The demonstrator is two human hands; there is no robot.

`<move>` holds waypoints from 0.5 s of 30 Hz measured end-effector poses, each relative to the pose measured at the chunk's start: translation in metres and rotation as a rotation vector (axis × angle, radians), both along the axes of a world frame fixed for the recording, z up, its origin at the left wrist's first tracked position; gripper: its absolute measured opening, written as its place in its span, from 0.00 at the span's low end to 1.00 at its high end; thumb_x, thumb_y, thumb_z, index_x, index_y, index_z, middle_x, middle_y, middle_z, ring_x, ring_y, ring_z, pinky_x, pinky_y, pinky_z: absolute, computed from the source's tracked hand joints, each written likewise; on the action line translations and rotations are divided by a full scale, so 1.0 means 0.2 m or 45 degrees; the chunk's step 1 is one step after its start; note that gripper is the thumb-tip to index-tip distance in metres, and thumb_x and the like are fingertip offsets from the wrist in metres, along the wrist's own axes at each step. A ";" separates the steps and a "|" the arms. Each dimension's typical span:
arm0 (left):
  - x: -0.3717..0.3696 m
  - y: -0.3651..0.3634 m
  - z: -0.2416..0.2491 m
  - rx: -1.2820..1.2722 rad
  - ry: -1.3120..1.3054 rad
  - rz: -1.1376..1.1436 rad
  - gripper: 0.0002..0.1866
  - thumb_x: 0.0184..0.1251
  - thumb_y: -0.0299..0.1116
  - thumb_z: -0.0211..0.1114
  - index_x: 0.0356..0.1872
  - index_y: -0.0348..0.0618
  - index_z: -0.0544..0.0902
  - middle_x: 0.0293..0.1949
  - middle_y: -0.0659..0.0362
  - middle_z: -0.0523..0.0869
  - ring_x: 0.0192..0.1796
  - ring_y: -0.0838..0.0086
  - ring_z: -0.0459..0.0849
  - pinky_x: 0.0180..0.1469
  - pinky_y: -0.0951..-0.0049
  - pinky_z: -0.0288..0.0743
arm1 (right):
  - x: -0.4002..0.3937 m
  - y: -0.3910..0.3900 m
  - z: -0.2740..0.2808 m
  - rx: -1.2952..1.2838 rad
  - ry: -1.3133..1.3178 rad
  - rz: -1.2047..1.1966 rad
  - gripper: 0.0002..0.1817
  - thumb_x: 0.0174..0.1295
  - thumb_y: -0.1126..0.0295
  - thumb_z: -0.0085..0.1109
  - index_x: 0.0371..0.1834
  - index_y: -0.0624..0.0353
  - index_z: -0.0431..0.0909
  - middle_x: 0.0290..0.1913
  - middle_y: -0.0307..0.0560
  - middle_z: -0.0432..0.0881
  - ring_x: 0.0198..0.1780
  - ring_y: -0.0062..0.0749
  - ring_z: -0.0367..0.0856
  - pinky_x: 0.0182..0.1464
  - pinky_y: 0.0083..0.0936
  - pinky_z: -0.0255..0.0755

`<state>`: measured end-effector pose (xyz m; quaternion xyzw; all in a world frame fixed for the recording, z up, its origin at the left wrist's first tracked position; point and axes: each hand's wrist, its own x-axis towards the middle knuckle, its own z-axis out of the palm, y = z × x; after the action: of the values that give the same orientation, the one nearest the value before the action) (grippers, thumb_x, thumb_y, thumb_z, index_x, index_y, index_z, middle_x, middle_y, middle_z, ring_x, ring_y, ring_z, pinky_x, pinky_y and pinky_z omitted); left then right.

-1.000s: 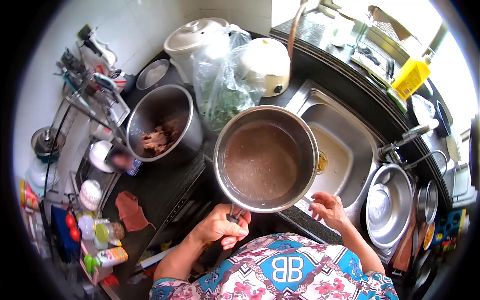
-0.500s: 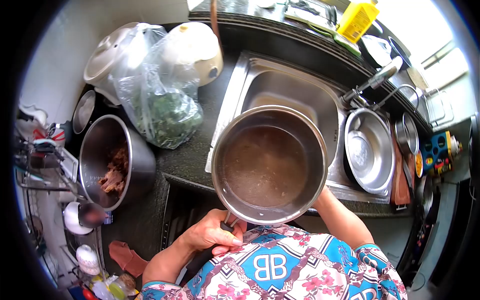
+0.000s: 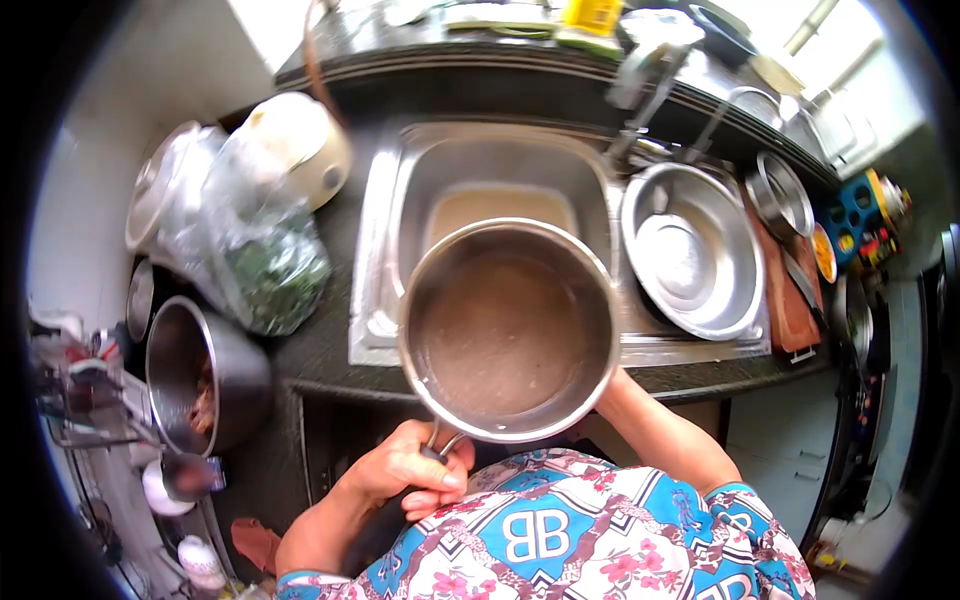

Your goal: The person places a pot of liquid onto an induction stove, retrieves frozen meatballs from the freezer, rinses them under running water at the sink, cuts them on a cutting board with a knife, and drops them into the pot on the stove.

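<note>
Gripping saucepan (image 3: 508, 335) handle, left hand (image 3: 408, 470) has carried it over sink (image 3: 480, 165); right hand hidden beneath.

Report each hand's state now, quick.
Left hand: closed on the saucepan handle.
Right hand: hidden under the saucepan; cannot be told.

Shiny steel saucepan (image 3: 508, 330) and sink (image 3: 470, 170), glossy dark stone counter (image 3: 330, 340), clear crinkled plastic bag (image 3: 250, 240).
</note>
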<state>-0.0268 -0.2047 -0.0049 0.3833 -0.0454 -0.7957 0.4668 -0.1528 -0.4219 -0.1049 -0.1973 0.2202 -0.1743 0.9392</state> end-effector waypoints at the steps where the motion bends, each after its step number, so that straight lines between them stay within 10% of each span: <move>1: -0.06 -0.05 0.03 0.022 -0.068 -0.038 0.11 0.50 0.24 0.62 0.29 0.29 0.68 0.19 0.51 0.74 0.09 0.81 0.64 0.09 0.77 0.58 | -0.08 -0.05 -0.02 -0.058 0.028 -0.049 0.17 0.64 0.65 0.43 0.51 0.64 0.71 0.44 0.52 0.76 0.44 0.32 0.76 0.47 0.28 0.75; 3: -0.17 -0.12 0.04 -0.018 -0.218 -0.022 0.15 0.43 0.28 0.65 0.22 0.25 0.70 0.12 0.52 0.72 0.07 0.78 0.65 0.07 0.76 0.57 | -0.22 -0.14 -0.06 -0.241 0.475 -0.105 0.20 0.63 0.59 0.42 0.43 0.65 0.75 0.35 0.51 0.78 0.36 0.36 0.78 0.34 0.28 0.76; 4: -0.23 -0.16 0.02 -0.074 -0.234 -0.047 0.15 0.40 0.28 0.65 0.21 0.24 0.71 0.11 0.51 0.72 0.06 0.77 0.66 0.07 0.77 0.57 | -0.33 -0.18 0.07 -1.111 0.885 0.094 0.23 0.62 0.53 0.42 0.39 0.64 0.75 0.30 0.50 0.78 0.30 0.36 0.77 0.28 0.28 0.74; 10: -0.64 -0.42 0.08 -0.127 0.029 0.133 0.15 0.46 0.19 0.58 0.37 0.20 0.67 0.16 0.42 0.73 0.06 0.79 0.62 0.06 0.75 0.55 | -1.13 -0.50 0.33 -1.201 0.540 0.752 0.20 0.60 0.57 0.51 0.43 0.65 0.71 0.32 0.47 0.78 0.31 0.27 0.79 0.26 0.22 0.74; 12: -0.74 -0.51 0.05 -0.180 0.118 0.108 0.16 0.48 0.18 0.56 0.40 0.21 0.66 0.18 0.41 0.73 0.06 0.80 0.61 0.06 0.76 0.53 | -1.40 -0.53 0.25 -0.543 0.508 0.672 0.20 0.56 0.57 0.56 0.40 0.65 0.71 0.31 0.50 0.78 0.29 0.34 0.80 0.26 0.26 0.74; 14: -0.85 -0.63 0.07 -0.132 0.102 0.076 0.16 0.49 0.18 0.55 0.40 0.22 0.67 0.19 0.41 0.74 0.06 0.81 0.60 0.06 0.76 0.53 | -1.68 -0.45 -0.10 -2.018 1.533 0.485 0.21 0.54 0.60 0.57 0.43 0.66 0.70 0.32 0.57 0.79 0.34 0.46 0.80 0.30 0.34 0.75; 15: -0.89 -0.70 0.09 -0.054 0.108 0.058 0.16 0.45 0.17 0.58 0.38 0.24 0.68 0.19 0.43 0.74 0.07 0.79 0.61 0.08 0.76 0.55 | -1.81 -0.45 -0.17 -2.174 1.483 0.640 0.21 0.53 0.61 0.57 0.44 0.66 0.70 0.33 0.60 0.78 0.36 0.51 0.79 0.35 0.37 0.74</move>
<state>-0.2048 -0.3437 0.0132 0.3403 -0.0337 -0.7992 0.4944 -0.5140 -0.5112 -0.1386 -0.8838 0.3935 0.0494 0.2484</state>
